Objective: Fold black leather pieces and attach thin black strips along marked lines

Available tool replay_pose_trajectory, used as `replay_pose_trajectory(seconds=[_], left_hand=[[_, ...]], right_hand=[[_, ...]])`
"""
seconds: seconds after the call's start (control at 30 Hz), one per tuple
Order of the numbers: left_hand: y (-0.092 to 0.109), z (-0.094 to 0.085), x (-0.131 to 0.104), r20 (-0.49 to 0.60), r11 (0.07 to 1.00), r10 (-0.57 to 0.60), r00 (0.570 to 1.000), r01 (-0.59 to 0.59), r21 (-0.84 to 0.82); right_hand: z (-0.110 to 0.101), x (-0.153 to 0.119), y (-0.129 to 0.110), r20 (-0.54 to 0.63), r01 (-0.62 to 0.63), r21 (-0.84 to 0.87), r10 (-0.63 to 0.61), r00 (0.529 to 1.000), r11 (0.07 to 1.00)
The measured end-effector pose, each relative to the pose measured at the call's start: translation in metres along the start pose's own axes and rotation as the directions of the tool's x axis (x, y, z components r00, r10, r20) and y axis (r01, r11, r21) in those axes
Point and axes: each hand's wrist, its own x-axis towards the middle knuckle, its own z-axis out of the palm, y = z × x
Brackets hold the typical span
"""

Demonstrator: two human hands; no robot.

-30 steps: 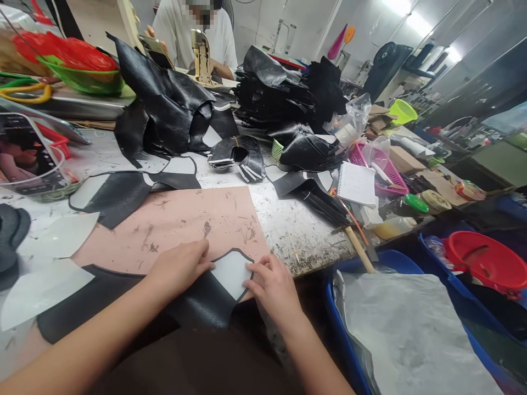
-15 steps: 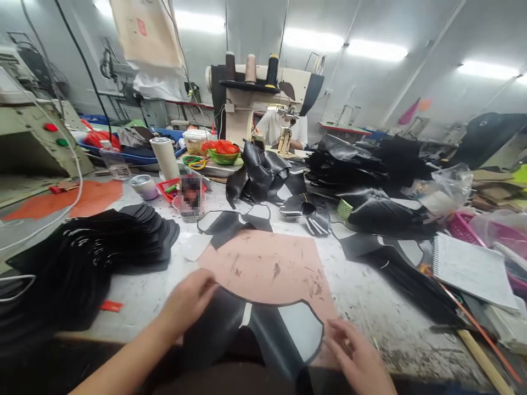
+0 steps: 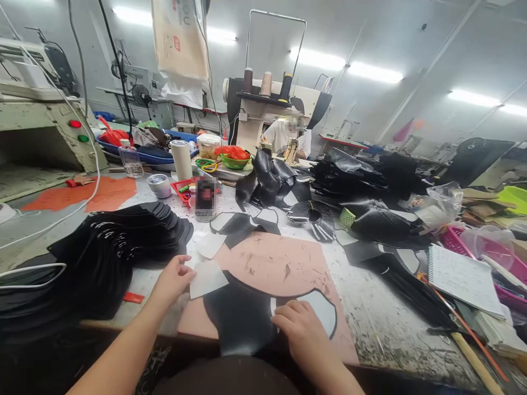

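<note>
A black leather piece (image 3: 242, 312), with a white strip at its middle and a pale patch (image 3: 323, 310) at its right end, lies on the pink board (image 3: 267, 258). My right hand (image 3: 300, 332) is on the leather, fingers bent together near the strip; its thumb is hidden. At the leather's upper left corner is a loose white patch (image 3: 208, 280), overlapping the leather. My left hand (image 3: 173, 280) has its fingers apart, fingertips at that patch's left edge. Just above lies another white patch (image 3: 211, 245).
Stacked black pieces (image 3: 140, 236) stand left, near a red strip (image 3: 134, 297). A similar leather piece (image 3: 242, 225) lies beyond the board. A notebook (image 3: 463, 280) and wooden handle (image 3: 477, 359) are right. Behind stands a sewing machine (image 3: 247, 126) with a person (image 3: 284, 134) seated beyond.
My left hand left the leather's corner and moved left to a white patch, which now overlaps that corner. My right hand moved left from beside the leather's right end onto its middle.
</note>
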Motion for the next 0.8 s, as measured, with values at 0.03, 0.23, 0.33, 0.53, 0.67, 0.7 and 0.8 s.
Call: replay_pose_trajectory(seconds=[0.03, 0.23, 0.33, 0.53, 0.67, 0.7, 0.8], left_hand=[[0.001, -0.003, -0.001, 0.019, 0.998, -0.013, 1.0, 0.014, -0.057], [0.011, -0.025, -0.009, 0.076, 0.952, -0.086, 0.993, 0.105, -0.286], [0.017, -0.019, -0.02, 0.175, 0.907, -0.111, 0.978, 0.172, -0.385], [0.023, 0.012, -0.042, 0.347, 0.875, -0.116, 0.931, 0.262, -0.408], [0.021, 0.018, -0.044, 0.354, 0.872, -0.143, 0.924, 0.287, -0.396], [0.02, 0.019, -0.044, 0.35, 0.87, -0.15, 0.925, 0.291, -0.398], [0.018, 0.024, -0.047, 0.342, 0.858, -0.159, 0.926, 0.301, -0.416]], right_hand=[[-0.004, -0.003, 0.004, 0.04, -0.035, -0.039, 0.037, 0.999, 0.999], [-0.041, -0.008, 0.008, 0.319, -0.323, 0.006, 0.305, 0.898, 0.946], [-0.049, 0.002, 0.0, 0.281, -0.403, 0.01, 0.384, 0.88, 0.915], [-0.037, 0.029, -0.018, 0.164, -0.399, -0.021, 0.397, 0.903, 0.917], [-0.033, 0.028, -0.014, 0.214, -0.412, -0.078, 0.418, 0.883, 0.908], [-0.033, 0.027, -0.012, 0.198, -0.407, -0.055, 0.41, 0.891, 0.912], [-0.033, 0.026, -0.016, 0.079, -0.371, 0.094, 0.364, 0.928, 0.924]])
